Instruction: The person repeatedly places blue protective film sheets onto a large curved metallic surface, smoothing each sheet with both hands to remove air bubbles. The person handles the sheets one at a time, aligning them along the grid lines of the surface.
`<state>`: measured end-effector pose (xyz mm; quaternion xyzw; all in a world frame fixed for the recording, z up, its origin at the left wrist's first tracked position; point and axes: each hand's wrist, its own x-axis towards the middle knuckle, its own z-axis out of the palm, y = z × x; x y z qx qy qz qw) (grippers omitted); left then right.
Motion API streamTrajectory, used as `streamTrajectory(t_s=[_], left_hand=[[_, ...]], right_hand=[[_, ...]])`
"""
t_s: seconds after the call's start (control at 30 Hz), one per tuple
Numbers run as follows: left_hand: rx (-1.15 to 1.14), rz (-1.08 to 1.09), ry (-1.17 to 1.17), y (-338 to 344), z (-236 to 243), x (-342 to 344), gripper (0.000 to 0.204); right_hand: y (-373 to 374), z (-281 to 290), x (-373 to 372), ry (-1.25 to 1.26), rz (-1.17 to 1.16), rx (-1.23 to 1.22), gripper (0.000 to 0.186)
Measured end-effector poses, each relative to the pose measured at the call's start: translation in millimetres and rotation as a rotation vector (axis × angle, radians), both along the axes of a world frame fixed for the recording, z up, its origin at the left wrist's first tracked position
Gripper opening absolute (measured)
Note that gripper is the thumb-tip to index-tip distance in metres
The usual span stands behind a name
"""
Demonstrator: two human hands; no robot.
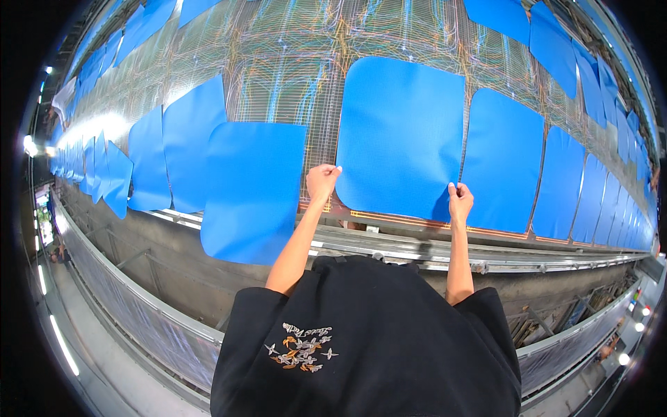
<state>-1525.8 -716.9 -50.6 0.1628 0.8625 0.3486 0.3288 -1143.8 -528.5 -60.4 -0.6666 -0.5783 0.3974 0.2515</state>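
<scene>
A big shiny wire mesh surface fills the top of the view, with thin orange, green and blue lines running across it. Many blue sheets lie on it in long rows, far to both sides. A metal rail runs along its near edge. Below it is a dark grey wall and a long metal fence. A grey floor shows at the lower left. Bright lamps shine at the left edge, and small lights glow at the lower right.
</scene>
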Motion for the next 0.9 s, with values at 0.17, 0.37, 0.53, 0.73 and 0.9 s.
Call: streamTrajectory(t_s=[0.17, 0.37, 0.53, 0.73, 0.9], left_hand=[[0.019, 0.011, -0.042, -0.9, -7.4, -2.5, 0.029], [0.087, 0.026, -0.102, -4.8, -12.5, -4.6, 0.027], [0.091, 0.031, -0.142, -5.2, -16.4, -6.7, 0.032], [0.078, 0.024, -0.196, -5.3, -13.6, -8.1, 0.032], [0.098, 0.017, -0.125, -5.0, -12.8, -7.2, 0.028]], right_hand=[[0.3, 7.9, -5.9, -0.057, -0.021, -0.02, 0.022], [-1.2, 13.5, -11.5, -0.06, -0.056, -0.028, 0.023], [-1.1, 15.4, -11.1, -0.04, -0.067, -0.018, 0.023], [-2.3, 13.7, -9.3, -0.043, -0.051, 0.004, 0.022], [-3.5, 20.7, -14.3, -0.031, -0.061, -0.031, 0.023]])
